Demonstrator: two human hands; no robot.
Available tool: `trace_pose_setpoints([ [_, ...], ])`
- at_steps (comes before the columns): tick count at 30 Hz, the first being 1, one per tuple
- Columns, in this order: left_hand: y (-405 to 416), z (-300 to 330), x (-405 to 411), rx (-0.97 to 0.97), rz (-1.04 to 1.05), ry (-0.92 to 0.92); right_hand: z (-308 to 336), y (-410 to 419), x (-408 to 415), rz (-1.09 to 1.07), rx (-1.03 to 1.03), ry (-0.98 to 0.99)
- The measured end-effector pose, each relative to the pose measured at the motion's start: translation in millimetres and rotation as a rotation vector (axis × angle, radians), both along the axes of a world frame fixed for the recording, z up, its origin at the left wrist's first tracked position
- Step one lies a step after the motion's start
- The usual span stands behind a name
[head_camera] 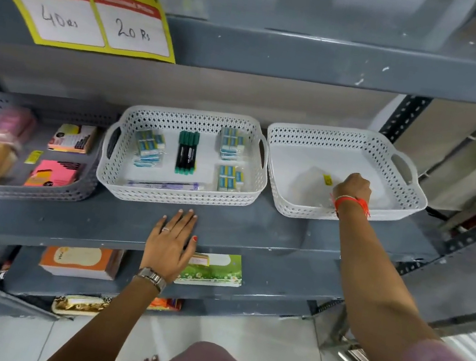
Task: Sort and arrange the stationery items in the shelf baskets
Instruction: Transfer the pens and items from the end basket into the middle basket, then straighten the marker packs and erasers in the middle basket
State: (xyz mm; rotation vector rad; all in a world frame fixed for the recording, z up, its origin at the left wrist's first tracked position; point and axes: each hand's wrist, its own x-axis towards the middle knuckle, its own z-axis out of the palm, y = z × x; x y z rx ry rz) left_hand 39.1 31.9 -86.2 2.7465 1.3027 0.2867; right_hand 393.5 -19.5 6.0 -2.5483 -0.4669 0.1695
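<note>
Two white perforated baskets stand side by side on the grey shelf [253,232]. The middle basket [177,199] holds several packs of blue erasers [148,147], a bundle of green markers [186,156] and a clear pen pack [164,184] along its front. Inside the right basket [288,210] lies a clear plastic packet [312,186] with a yellow sticker. My right hand [352,187] reaches into that basket with its fingers curled on the packet. Flat on the shelf's front edge, just before the middle basket, rests my left hand [172,240], fingers spread.
A grey basket [42,190] at the left holds pink and orange sticky-note pads. A yellow price sign [91,16] hangs from the shelf above. Notebooks [80,261] lie on the lower shelf. A slotted metal upright [406,116] and cables stand at the right.
</note>
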Motion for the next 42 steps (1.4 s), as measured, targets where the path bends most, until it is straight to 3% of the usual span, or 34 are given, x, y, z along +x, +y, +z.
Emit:
trace_pose_setpoints([
  [5,1.5,4.0,-13.8,-0.038,-0.011,-0.048,22.6,23.6,-26.0,0.023,0.099,-0.061],
  [10,8.7,6.0,-37.8,-0.05,0.047,0.004,42.5,77.9,-82.0,0.201,0.275,-0.108],
  [19,39.8,5.1,-95.4,-0.055,0.121,0.015,19.1,171.0,-175.0,0.505,0.228,0.193],
  [22,38.1,4.9,-92.7,-0.107,0.125,0.01,4.6,184.9,-189.1,0.491,0.201,0.261],
  [34,42.8,-3.0,-93.4,-0.141,0.091,-0.026,-15.1,203.0,-212.9,0.384,0.079,0.17],
  [42,44.0,-18.3,-90.6,0.119,0.078,-0.168,-16.5,200.6,-206.3,0.385,0.119,0.244],
])
